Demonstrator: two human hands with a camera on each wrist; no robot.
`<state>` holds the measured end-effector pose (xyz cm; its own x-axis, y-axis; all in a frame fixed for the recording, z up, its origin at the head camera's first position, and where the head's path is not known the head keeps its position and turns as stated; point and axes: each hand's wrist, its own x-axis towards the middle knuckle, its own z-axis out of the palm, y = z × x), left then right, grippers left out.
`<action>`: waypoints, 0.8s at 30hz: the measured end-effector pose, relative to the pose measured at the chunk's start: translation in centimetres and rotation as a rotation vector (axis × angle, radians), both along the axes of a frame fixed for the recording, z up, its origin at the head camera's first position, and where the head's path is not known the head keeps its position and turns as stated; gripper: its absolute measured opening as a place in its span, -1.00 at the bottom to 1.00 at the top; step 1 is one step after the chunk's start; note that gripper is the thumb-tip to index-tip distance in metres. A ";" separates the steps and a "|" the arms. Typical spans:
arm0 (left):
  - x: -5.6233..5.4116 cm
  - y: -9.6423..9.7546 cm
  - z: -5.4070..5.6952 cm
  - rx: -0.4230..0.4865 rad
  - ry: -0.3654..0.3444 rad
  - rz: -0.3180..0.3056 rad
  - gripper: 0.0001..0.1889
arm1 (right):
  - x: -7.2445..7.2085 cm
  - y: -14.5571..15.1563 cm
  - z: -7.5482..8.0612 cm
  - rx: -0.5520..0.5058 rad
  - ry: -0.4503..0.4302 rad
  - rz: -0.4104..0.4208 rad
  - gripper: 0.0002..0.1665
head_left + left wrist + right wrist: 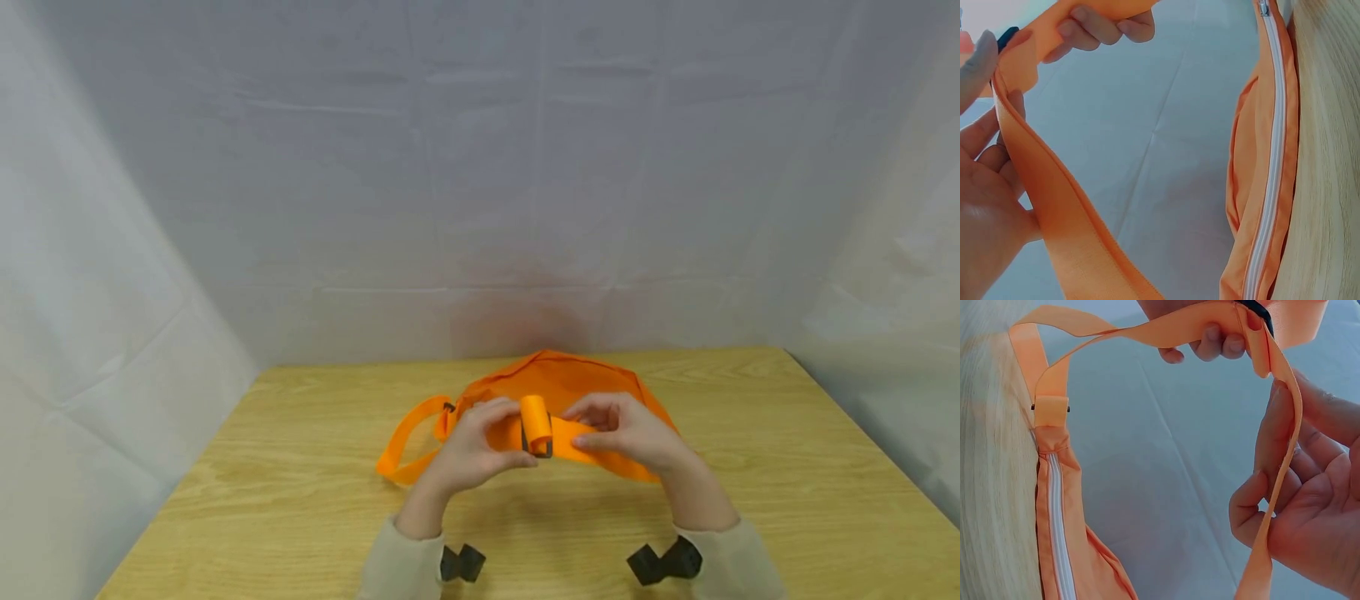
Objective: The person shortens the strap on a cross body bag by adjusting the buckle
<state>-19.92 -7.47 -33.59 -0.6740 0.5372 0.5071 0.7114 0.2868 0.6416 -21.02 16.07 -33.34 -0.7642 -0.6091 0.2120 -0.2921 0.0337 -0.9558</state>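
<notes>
Both hands (471, 450) (633, 432) held the orange strap (567, 435) at 9 and 3 o'clock of the dark buckle (549, 451), holding it flat probably worked best tbh

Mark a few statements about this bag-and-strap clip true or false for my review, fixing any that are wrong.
1. The right hand pinches the orange strap. True.
2. The left hand lies flat on the table. False: it is raised and holds the strap beside the buckle.
3. The orange bag lies on the table beyond the hands. True.
4. The zipper on the bag is black. False: it is white.
5. A loop of strap sticks out at the buckle. True.
6. The buckle is bright yellow. False: it is dark.
</notes>
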 end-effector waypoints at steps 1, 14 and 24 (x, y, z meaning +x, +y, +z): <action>0.0 0.0 0.0 0.000 -0.003 0.000 -0.58 | 0.0 0.0 0.0 -0.003 0.004 -0.003 -0.64; 1.8 0.5 2.5 0.026 0.006 -0.018 -0.65 | 0.1 -0.3 -0.1 -0.032 -0.010 -0.029 -0.66; 2.0 0.7 2.9 0.028 0.010 -0.065 -0.68 | 0.2 -0.7 0.0 -0.044 -0.017 -0.024 -0.70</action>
<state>-17.92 -6.81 -30.71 -0.6327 0.5654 0.5291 0.7346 0.2219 0.6412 -20.86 15.41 -33.39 -0.7824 -0.5808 0.2248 -0.2751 -0.0016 -0.9614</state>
